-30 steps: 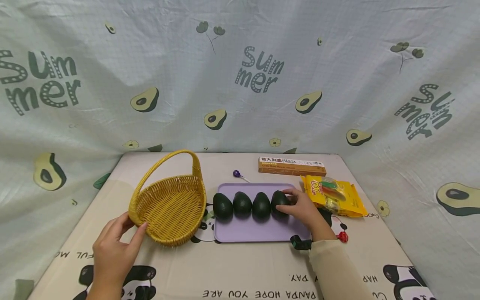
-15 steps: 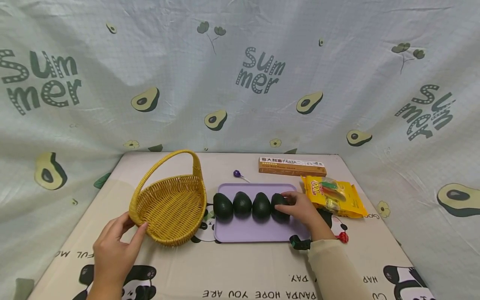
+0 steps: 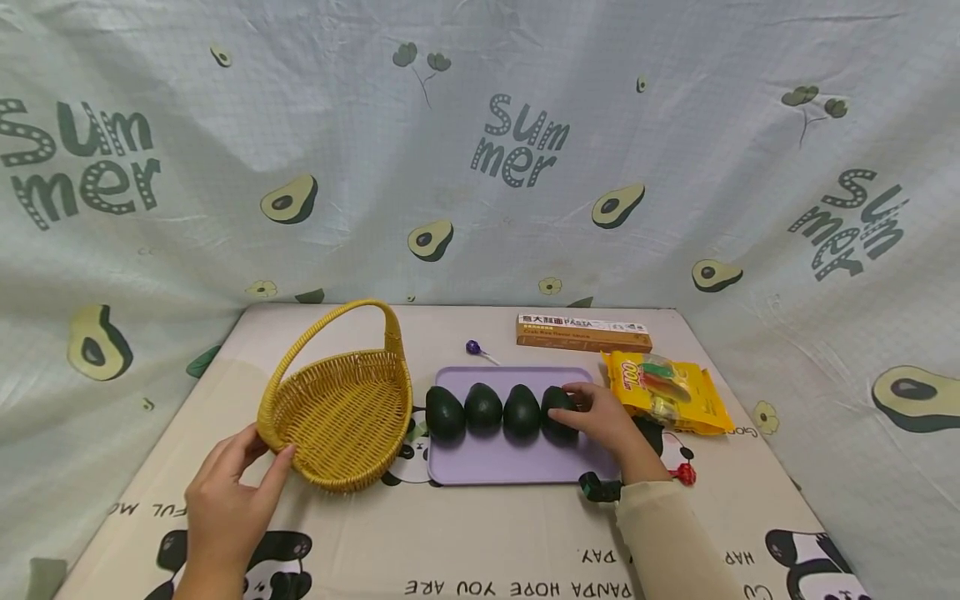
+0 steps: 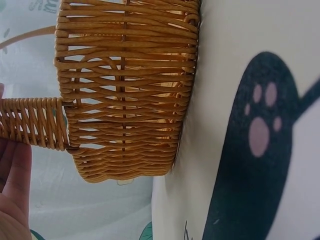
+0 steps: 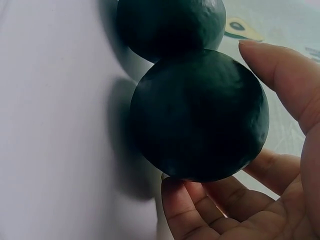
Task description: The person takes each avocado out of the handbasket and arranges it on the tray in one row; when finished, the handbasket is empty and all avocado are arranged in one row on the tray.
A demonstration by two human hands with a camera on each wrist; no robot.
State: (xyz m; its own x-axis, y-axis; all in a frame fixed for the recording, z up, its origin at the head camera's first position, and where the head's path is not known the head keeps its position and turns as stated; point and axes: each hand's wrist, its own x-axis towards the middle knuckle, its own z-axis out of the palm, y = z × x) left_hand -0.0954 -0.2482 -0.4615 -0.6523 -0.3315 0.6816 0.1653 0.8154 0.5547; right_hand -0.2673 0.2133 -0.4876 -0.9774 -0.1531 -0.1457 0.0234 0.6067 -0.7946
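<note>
At the left of the head view, my left hand (image 3: 228, 500) pinches the near end of the handle of a yellow wicker basket (image 3: 345, 417). In the left wrist view, fingers (image 4: 17, 175) lie against the woven handle (image 4: 30, 120), beside the basket's side. A lilac tray (image 3: 510, 468) bears several dark green avocados in a row. My right hand (image 3: 607, 421) holds the rightmost avocado (image 3: 557, 415), thumb on its near side. The right wrist view has this avocado (image 5: 200, 117) between thumb and curled fingers, touching its neighbour (image 5: 170, 25).
Behind the tray lie a purple lollipop (image 3: 474, 347) and a pasta box (image 3: 583, 333). A yellow candy bag (image 3: 671, 390) lies to the right. A red lollipop (image 3: 685, 474) is by the right wrist, where a dark green object (image 3: 598, 487) also shows.
The rightmost avocado has dropped very slightly onto the tray since a second ago, with my right hand shifting a little. My left hand and the basket stay in place.
</note>
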